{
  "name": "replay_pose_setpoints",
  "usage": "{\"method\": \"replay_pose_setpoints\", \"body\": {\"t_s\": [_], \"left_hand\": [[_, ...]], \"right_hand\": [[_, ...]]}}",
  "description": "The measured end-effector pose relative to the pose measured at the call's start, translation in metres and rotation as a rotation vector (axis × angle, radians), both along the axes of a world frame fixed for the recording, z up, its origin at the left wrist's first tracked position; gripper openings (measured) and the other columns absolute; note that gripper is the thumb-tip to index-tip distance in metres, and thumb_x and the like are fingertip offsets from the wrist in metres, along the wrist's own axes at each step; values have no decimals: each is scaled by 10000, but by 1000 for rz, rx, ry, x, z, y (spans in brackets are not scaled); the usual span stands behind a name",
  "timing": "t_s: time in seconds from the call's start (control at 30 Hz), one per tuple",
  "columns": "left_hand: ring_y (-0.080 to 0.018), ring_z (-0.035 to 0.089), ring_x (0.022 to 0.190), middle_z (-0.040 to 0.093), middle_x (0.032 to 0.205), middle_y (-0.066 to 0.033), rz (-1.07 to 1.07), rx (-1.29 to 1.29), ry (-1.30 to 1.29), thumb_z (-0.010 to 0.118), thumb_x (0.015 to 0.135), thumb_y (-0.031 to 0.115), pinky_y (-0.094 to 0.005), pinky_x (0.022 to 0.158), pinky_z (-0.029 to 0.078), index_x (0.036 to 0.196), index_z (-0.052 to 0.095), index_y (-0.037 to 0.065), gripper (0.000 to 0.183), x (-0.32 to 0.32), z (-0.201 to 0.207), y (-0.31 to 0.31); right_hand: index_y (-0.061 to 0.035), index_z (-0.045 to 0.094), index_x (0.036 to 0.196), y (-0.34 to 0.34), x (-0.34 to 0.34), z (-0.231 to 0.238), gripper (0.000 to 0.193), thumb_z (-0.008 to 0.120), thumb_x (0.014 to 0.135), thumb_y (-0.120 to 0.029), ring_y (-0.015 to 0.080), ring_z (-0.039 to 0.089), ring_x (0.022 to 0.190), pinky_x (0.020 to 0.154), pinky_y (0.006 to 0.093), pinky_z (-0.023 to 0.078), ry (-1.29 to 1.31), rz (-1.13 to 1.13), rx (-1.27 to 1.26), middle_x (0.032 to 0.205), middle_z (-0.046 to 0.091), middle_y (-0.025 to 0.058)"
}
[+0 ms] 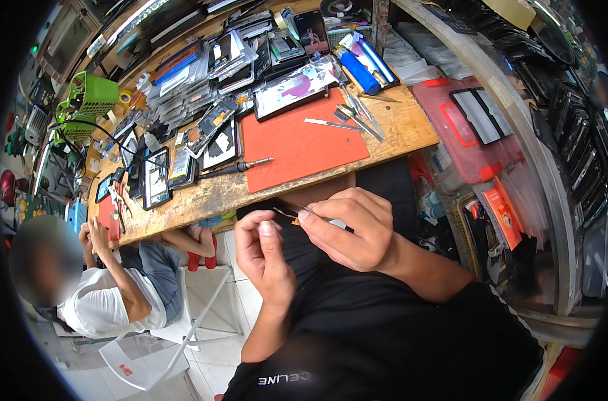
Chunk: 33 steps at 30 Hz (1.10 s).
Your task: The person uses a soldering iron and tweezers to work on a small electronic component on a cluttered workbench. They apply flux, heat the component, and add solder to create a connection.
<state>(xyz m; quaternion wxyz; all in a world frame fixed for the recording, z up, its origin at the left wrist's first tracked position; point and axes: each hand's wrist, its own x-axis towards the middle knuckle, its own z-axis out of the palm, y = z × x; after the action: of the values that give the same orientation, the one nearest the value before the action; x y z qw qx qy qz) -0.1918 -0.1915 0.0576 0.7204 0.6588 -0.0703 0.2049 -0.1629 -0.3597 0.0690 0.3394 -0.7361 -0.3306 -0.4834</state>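
Observation:
Over my lap, just off the bench's front edge, both hands are close together. My right hand (354, 227) is closed in a pinch on a small thin dark part with an orange bit (295, 220), perhaps a flex cable; its exact kind is too small to tell. Facing it, my left hand (267, 257) has curled fingers with the thumb against them, close to the part's far end. Whether anything sits in that left pinch is hidden. Beyond the hands, an orange-red work mat (304, 144) lies on the wooden bench (411, 127).
A soldering iron (240, 166) lies at the mat's left edge. Tweezers and picks (364, 120) rest at its right, near a blue cylinder (358, 72). Stacked phone parts (183, 87) crowd the back. Left, another person (123, 294) sits by a white chair (183, 341); a red-clear case (464, 130) stands right.

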Motion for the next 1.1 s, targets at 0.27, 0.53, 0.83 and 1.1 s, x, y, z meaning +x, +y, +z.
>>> {"method": "replay_pose_setpoints", "body": {"t_s": [0.27, 0.53, 0.83, 1.1], "left_hand": [[-124, 601, 995, 669, 1069, -68, -208, -199, 128, 629, 1095, 94, -289, 928, 492, 1096, 631, 15, 80, 6, 1, 3], [-176, 741, 1025, 774, 1056, -134, -85, -130, 171, 673, 1077, 48, -330, 926, 612, 1149, 633, 2, 94, 37, -22, 38], [-138, 700, 1033, 740, 1112, -96, -25, -35, 340, 660, 1050, -39, -292, 942, 568, 1133, 637, 2, 95, 56, -60, 30], [-122, 684, 885, 712, 966, -77, -158, 36, 459, 721, 978, -65, -272, 843, 557, 1578, 293, 39, 744, 79, -33, 34]], "right_hand": [[6, 775, 1043, 10, 1, -11, 228, 788, 822, -49, 208, 679, 763, 650, 327, 561, 11, -1, -29, 967, 697, 75], [-31, 695, 1164, -27, 56, -36, 205, 689, 962, -2, 375, 730, 820, 719, 455, 572, 695, 8, -22, 961, 716, 170], [-38, 737, 1057, -39, 150, -45, 145, 751, 913, -29, 351, 682, 996, 830, 426, 562, 497, -107, -275, 1070, 716, 137], [-12, 754, 1022, 0, 135, -18, 140, 794, 959, -131, 206, 683, 735, 659, 359, 535, 1242, 556, -97, 892, 714, 99]]}}
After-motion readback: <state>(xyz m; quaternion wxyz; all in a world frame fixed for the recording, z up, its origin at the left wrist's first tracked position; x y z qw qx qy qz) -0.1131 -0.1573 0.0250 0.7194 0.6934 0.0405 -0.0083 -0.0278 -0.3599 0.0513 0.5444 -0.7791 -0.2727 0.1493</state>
